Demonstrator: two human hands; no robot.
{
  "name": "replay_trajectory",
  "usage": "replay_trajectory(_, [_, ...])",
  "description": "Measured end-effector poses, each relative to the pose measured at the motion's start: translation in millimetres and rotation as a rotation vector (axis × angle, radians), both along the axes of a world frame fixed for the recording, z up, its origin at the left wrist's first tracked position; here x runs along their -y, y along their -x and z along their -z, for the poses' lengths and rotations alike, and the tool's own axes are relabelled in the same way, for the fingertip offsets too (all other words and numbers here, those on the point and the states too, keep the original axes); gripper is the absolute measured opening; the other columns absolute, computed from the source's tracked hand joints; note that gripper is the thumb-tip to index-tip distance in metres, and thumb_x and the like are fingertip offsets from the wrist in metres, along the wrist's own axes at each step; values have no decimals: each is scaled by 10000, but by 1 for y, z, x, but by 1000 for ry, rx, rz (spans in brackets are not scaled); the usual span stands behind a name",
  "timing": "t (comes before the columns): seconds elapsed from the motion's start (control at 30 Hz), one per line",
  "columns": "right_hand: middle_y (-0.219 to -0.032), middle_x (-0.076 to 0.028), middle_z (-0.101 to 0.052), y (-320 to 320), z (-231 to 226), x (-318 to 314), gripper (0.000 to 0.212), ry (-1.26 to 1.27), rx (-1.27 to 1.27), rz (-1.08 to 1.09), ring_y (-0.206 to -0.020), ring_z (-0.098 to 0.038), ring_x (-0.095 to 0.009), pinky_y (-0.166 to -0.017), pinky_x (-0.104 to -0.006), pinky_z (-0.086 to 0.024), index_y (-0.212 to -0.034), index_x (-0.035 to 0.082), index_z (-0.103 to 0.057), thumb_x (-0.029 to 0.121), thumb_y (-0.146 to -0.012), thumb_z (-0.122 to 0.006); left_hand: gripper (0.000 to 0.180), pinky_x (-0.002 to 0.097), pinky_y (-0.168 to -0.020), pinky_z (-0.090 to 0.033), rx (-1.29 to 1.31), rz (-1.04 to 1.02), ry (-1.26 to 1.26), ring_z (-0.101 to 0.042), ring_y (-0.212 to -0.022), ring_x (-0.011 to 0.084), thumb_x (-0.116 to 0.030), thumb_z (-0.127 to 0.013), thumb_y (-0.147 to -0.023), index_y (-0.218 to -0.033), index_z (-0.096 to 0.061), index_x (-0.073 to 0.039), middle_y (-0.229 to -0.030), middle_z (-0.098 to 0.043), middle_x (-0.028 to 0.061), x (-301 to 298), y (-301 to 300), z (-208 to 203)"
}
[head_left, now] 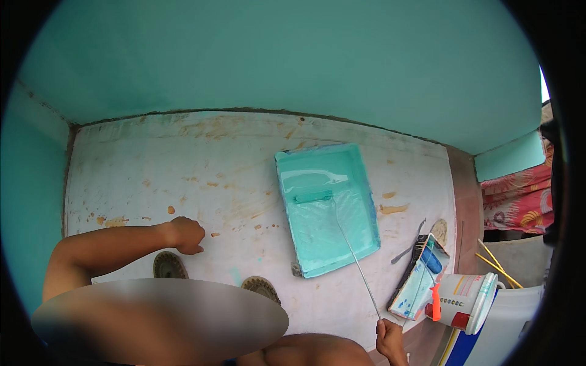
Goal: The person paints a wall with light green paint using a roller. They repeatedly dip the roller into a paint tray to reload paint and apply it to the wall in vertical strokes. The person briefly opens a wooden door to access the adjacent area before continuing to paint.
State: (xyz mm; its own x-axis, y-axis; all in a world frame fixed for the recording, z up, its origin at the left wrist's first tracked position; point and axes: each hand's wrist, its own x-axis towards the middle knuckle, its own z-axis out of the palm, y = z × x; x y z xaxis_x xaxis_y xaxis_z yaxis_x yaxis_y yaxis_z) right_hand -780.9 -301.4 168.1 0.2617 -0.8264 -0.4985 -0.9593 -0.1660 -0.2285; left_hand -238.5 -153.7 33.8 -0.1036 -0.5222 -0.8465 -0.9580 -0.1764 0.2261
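Note:
My right hand (390, 339), low in the view, is wrapped round the near end of a long-handled paint roller (353, 253). The roller's head, coated in turquoise paint, lies in a large turquoise paint tray (301, 244). Paint pools at the tray's far end, and a wet film covers the nearer part. Out to the left, my left hand (188, 235) hangs above the floor sheet with its fingers curled in and nothing visible in them. A blurred oval hides part of my body and upper arm.
A white sheet (140, 177) with brown stains covers the floor, bordered by turquoise walls (293, 61). Right of the tray are a smaller tray (410, 293) with a blue roller, an orange-handled tool (436, 302), a tipped white bucket (464, 299) and a patterned red cloth (519, 204).

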Motion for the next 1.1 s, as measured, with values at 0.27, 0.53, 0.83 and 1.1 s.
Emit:
replay_trajectory(0.27, [-545,-180,-521,-22,11,9,391,-29,117,64,-487,-491,-281,-543,-411,-426,-715,-24,-581,240,-994,-506,410,451,-825,-539,8,54,52,-688,-910,363,-386,-620,-887,-973,-706,5,-950,-708,202,20,-7,6])
replay_trajectory(0.53, [-531,-96,-491,13,-12,-13,423,-25,0,41,-512,-467,-166,-537,-371,-415,-662,-16,-554,232,-998,-488,404,455,-808,-544,-12,21,81,-689,-909,361,-376,-622,-881,-960,-708,11,-939,-707,211,14,-12,6])
replay_trajectory(0.83, [-539,-145,-511,-18,25,18,410,-16,113,40,-487,-487,-241,-540,-400,-419,-702,-18,-574,251,-1000,-493,405,450,-803,-544,-25,52,121,-689,-905,362,-378,-623,-883,-961,-709,10,-934,-708,209,26,-5,2])
replay_trajectory(1.1, [-521,-97,-482,33,-13,-7,437,0,-3,11,-503,-458,-161,-524,-369,-399,-641,-3,-545,235,-1001,-476,407,445,-804,-544,4,34,66,-691,-905,363,-380,-622,-884,-943,-711,13,-943,-710,204,4,-11,4])
